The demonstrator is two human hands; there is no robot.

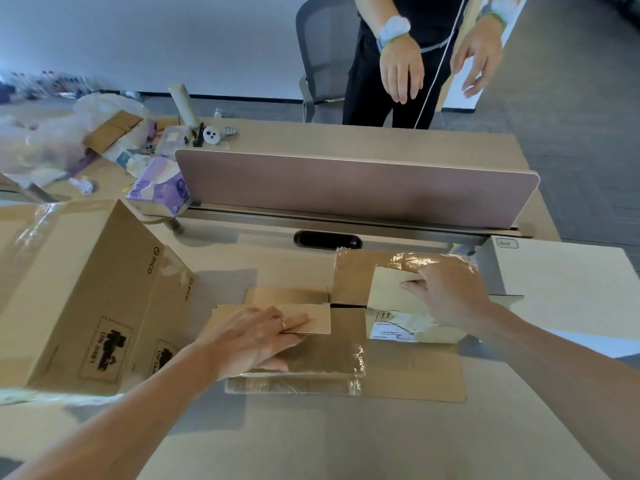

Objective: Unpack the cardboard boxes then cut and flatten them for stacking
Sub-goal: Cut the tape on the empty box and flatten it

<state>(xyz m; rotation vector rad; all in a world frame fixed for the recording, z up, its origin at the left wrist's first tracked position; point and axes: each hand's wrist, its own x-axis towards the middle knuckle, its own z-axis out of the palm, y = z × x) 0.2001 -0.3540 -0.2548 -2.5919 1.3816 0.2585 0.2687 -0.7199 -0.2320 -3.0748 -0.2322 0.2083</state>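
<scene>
We press left hand (256, 336) and right hand (450, 294) on flat box (398, 372), fingers (296, 321) straight, gripping nothing, so flaps (384, 292) lie down. Big box (86, 289) beside, not flat yet.

At the centre of the frame we press our left hand (256, 337) flat on a flattened cardboard box (398, 368), our right hand (450, 296) on its taped right flap (360, 275); an open box (86, 306) stands at left.

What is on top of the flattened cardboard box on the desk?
The left hand rests flat on a folded flap; the right hand presses a lighter flap beside a torn shipping label. The cardboard under both palms, and the desk beneath the box, are covered.
</scene>
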